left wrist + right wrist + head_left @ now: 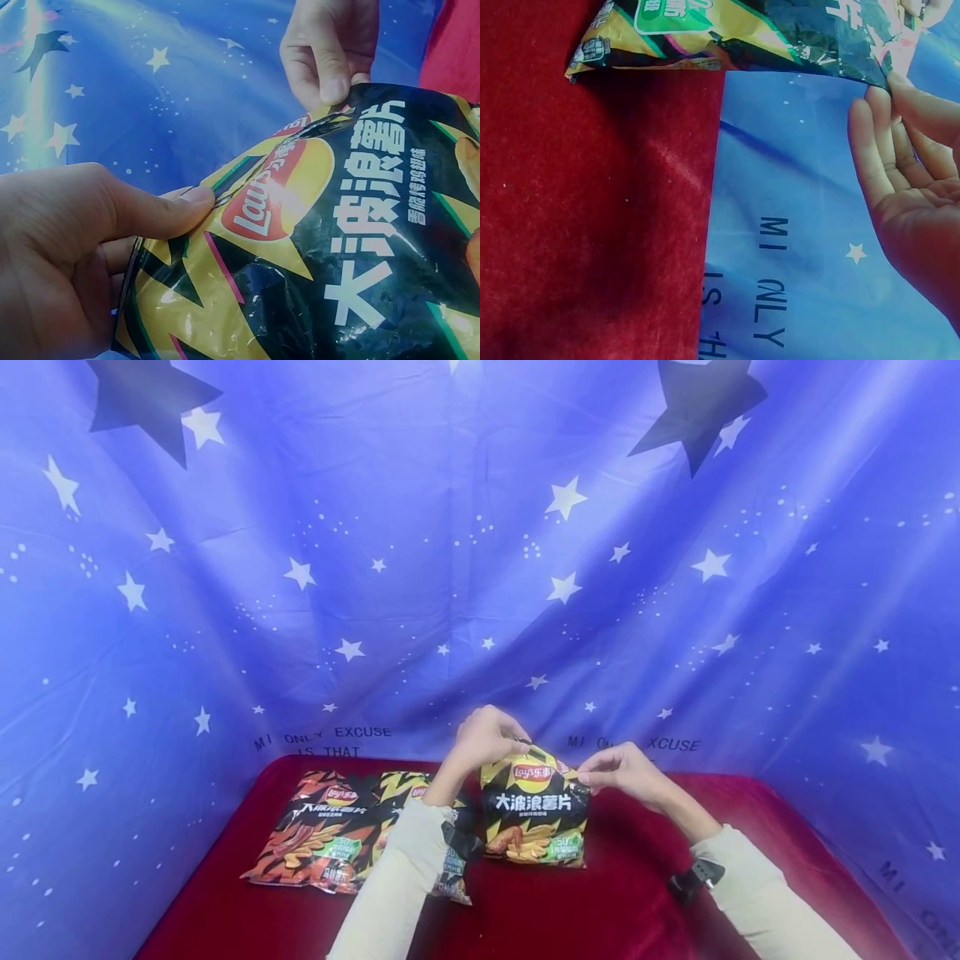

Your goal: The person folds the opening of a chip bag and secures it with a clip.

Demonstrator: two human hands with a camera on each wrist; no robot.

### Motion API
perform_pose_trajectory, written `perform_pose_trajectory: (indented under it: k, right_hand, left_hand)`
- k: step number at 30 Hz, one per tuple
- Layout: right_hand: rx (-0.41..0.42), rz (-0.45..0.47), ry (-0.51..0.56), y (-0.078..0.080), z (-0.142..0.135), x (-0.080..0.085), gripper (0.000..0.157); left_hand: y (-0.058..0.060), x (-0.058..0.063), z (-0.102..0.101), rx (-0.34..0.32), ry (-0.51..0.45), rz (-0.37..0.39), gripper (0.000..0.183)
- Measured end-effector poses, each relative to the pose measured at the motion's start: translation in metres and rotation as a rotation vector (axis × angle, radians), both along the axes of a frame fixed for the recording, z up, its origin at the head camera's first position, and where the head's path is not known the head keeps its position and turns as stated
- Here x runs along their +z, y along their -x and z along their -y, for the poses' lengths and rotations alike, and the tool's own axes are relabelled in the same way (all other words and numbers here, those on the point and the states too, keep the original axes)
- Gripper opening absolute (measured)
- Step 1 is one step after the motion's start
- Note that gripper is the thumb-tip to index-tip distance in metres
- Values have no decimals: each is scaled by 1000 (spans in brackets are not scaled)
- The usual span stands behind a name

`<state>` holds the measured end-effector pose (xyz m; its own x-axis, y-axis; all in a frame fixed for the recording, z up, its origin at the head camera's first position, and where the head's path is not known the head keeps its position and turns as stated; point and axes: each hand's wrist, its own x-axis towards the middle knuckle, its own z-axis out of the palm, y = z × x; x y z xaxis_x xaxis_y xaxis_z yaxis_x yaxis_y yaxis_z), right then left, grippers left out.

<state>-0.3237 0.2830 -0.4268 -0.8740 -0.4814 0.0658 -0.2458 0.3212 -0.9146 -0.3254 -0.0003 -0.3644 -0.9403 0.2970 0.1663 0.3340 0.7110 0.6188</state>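
Note:
A yellow and black bag of potato chips stands upright near the back of the red table, its printed front towards me. My left hand pinches its top edge from the left, thumb on the front in the left wrist view. At the top right corner, my right hand pinches the bag between thumb and fingertips, the other fingers loosely extended in the right wrist view. The crinkled top edge runs between both hands, with part of a second red logo showing behind it.
An orange and black chip bag lies on the red cloth at the left. Beside it is another yellow and black chip bag, partly hidden by my left forearm. A blue curtain with stars hangs behind and around the table.

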Motion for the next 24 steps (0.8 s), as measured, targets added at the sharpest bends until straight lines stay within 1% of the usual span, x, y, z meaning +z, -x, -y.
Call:
perform_pose_trajectory:
  k: [4, 8, 11, 16, 21, 24]
  right_hand:
    - [-8, -2, -11, 0, 0, -1, 27]
    - [-10, 2, -45, 1, -1, 1, 27]
    - [-8, 12, -74, 2, -1, 5, 27]
    - [3, 23, -129, 5, -1, 15, 26]
    - [49, 13, -229, 0, -2, 26, 23]
    - [104, 9, -328, -10, -2, 30, 22]
  left_hand:
    - [1, -3, -1, 9, -10, -3, 11]
    - [0, -3, -3, 6, -19, 3, 11]
    - [-1, -2, -4, 4, -16, -1, 11]
    - [-1, 2, -5, 1, 4, -30, 12]
    - [1, 4, -5, 3, 11, -49, 12]
    - [1, 4, -5, 0, 10, -49, 13]
